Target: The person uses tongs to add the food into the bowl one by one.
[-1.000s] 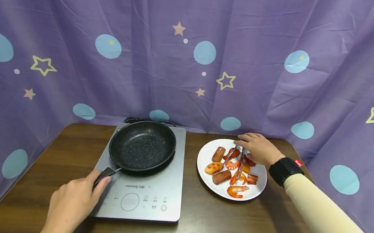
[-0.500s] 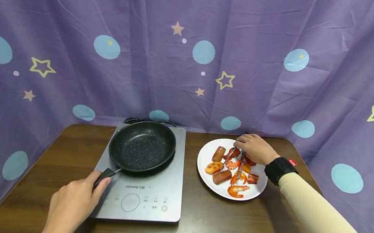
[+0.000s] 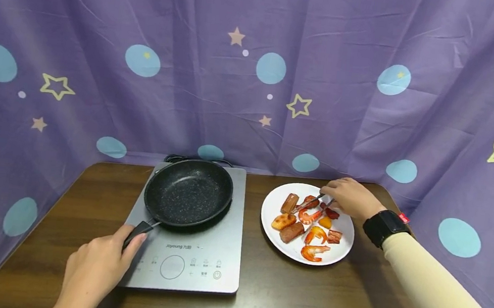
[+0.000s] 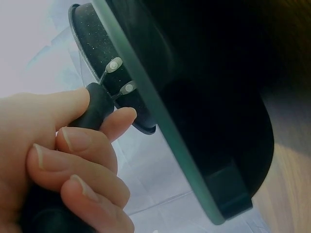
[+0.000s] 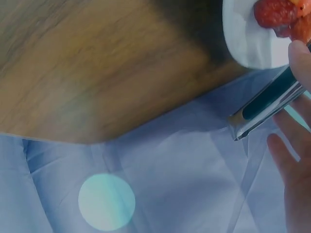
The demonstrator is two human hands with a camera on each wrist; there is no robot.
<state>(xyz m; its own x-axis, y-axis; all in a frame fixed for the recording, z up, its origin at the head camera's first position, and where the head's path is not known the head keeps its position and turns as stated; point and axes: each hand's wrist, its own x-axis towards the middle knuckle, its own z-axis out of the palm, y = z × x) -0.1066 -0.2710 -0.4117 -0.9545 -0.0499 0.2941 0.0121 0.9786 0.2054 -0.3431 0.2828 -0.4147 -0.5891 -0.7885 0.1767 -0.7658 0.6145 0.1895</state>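
Note:
In the head view my left hand grips the black handle of a speckled black frying pan, which sits on an induction cooker. The left wrist view shows my fingers curled round that handle. Over the right side of a white plate, my right hand holds metal tongs. Their arms are spread, pointing down and left; one tip lies beside a brown chunk. Shrimp, a golden piece and reddish meat pieces lie around it.
The cooker and plate stand side by side on a brown wooden table. A purple curtain hangs right behind the table. A black cable lies behind the pan.
The tongs have turned, their tips moving left from over the shrimp toward the brown chunk. My right hand has shifted slightly right. My left hand and the pan have stayed in place.

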